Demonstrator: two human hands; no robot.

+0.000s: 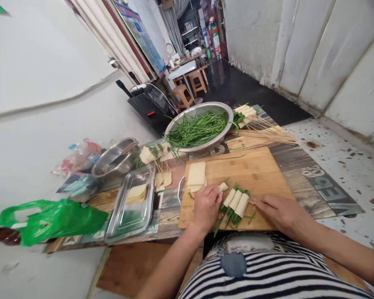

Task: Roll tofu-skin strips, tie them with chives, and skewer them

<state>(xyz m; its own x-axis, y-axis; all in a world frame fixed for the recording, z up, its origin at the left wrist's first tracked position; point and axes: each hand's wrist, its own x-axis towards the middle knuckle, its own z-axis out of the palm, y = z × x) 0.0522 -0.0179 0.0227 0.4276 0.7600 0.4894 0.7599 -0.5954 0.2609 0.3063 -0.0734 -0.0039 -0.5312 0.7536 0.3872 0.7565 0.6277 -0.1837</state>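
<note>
Three rolls [235, 203] angled 1-to-7, at 3 o'clock off the left hand [207, 207], which pinches another roll [223, 187]; right hand [274, 212]'s pinching the skewer [252, 202].

The left fingers [214, 192] hide one end of a pale roll [223, 187]; the right fingers' [264, 202] hold on a thin stick [252, 202] is too small to tell. The green bag [65, 220] conceals its contents; far shelves [190, 31] blur.

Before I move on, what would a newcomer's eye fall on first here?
The metal bowl heaped with green stalks stands out beyond the cutting board. Pale rolls around greens lie on the board between the left hand and right hand. A bright green bag sits far left.
</note>
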